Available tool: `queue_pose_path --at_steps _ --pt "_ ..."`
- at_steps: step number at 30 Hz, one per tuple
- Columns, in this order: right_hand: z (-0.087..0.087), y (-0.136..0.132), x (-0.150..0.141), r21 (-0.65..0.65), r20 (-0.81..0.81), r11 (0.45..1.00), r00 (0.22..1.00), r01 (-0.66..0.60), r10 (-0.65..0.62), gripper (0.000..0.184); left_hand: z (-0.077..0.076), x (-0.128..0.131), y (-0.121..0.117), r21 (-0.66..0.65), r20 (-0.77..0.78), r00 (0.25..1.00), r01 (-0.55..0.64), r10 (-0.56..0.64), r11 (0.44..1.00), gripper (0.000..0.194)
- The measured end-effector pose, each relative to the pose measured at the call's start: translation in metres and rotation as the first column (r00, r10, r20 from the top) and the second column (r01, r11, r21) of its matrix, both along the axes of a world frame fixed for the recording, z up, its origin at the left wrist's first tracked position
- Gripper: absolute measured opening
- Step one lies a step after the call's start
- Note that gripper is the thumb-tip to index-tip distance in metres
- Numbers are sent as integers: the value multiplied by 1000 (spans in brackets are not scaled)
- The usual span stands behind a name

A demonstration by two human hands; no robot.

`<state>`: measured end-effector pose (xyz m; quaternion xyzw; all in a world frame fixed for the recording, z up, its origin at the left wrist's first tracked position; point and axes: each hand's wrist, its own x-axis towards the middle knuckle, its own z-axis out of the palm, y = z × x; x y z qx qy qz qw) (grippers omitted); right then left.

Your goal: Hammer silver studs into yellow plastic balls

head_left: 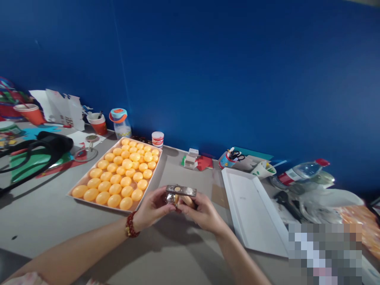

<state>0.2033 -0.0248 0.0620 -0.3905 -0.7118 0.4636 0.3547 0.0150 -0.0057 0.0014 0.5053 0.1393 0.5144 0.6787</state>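
Both my hands hold a small object, a flat worn metal bar (pixel 185 190) with a shiny rounded metal part (pixel 170 198) below it; its exact kind I cannot make out. My left hand (pixel 151 209), with a red bead bracelet (pixel 130 225) at the wrist, is closed around the rounded part, thumb in front. On the bar's other end, my right hand (pixel 206 213) is closed, its thumb and index finger reaching under the bar. Left of the hands lies a shallow box (pixel 102 205) filled with rows of orange balls (pixel 115 200).
At the right lies a white box lid (pixel 252 213). Behind it stand a pen cup (pixel 227 159) and a tipped plastic bottle (pixel 299 174). Small white boxes (pixel 191 159) and a white-red jar (pixel 158 139) are near the blue wall (pixel 208 71). Black straps (pixel 53 144) and paper cups (pixel 97 123) occupy the left.
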Motion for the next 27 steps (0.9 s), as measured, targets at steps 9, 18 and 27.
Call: queue_pose_path --at_steps 9,18,27 --pt "2 0 0 -21 -29 999 999 -34 33 13 -3 -1 1 -4 -14 1000 3 -3 1000 35" --pt "1 1 0 -29 -5 999 999 -33 33 15 -2 0 1 -38 -11 1000 5 -5 999 36" --pt "-3 -1 -1 -13 44 1000 999 9 -8 18 -5 0 1 -12 -29 998 -51 51 999 35"
